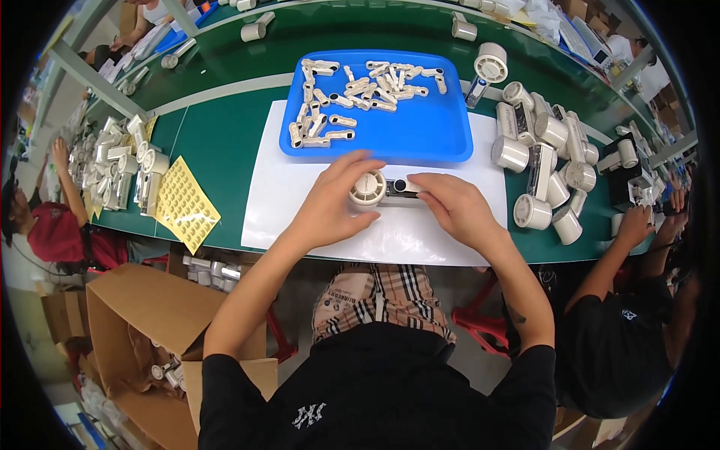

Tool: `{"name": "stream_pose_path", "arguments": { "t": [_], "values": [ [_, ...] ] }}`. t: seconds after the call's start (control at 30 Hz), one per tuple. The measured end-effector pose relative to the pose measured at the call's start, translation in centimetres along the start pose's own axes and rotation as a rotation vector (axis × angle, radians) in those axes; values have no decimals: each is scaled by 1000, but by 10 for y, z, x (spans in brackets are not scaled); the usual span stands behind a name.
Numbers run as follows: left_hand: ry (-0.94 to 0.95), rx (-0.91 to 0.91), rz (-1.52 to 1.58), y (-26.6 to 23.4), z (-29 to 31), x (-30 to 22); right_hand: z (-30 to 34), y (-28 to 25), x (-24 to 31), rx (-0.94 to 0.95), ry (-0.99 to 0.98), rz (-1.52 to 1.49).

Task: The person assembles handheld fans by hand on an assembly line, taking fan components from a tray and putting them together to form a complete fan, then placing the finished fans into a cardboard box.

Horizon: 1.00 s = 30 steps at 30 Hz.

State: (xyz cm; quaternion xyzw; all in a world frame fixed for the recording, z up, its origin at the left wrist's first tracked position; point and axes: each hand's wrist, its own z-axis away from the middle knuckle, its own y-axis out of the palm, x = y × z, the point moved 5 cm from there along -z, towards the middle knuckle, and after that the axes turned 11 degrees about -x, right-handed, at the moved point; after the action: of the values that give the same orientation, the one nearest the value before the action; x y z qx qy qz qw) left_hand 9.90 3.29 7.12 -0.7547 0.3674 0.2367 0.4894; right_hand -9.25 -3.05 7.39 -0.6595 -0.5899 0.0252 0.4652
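Note:
A small white handheld fan point(367, 188) lies over the white sheet in front of me, its round head to the left and its open handle to the right. My left hand point(328, 204) curves around the fan's head, thumb below and fingers above. At the handle, my right hand point(459, 206) has its thumb and fingers on a small off-white handle cover point(406, 185) with a dark round spot. Part of that cover is hidden by the fingertips. Just beyond, a blue tray point(442, 142) holds many similar off-white covers.
A pile of white fans point(551, 135) lies right of the tray, with one fan point(491, 64) upright behind it. At left are more fans point(120, 161) and a yellow sticker sheet point(187, 204). A cardboard box point(150, 307) stands below left. Co-workers sit on both sides.

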Motion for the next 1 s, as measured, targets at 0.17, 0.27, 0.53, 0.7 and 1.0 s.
{"name": "stream_pose_path", "arguments": {
  "t": [0.17,0.27,0.53,0.7,1.0],
  "values": [
    [131,11,-67,16,-12,-4,-2,2,6,-11,-32,8],
    [97,19,-80,19,-21,0,-2,4,1,30,95,33],
    [118,27,-41,22,-24,3,-10,7,-4,51,336,-108],
    [112,16,-57,22,-25,8,-10,13,-3,1,275,-39],
    [126,28,-75,23,-29,10,-19,10,8,2,169,131]
  ]
}}
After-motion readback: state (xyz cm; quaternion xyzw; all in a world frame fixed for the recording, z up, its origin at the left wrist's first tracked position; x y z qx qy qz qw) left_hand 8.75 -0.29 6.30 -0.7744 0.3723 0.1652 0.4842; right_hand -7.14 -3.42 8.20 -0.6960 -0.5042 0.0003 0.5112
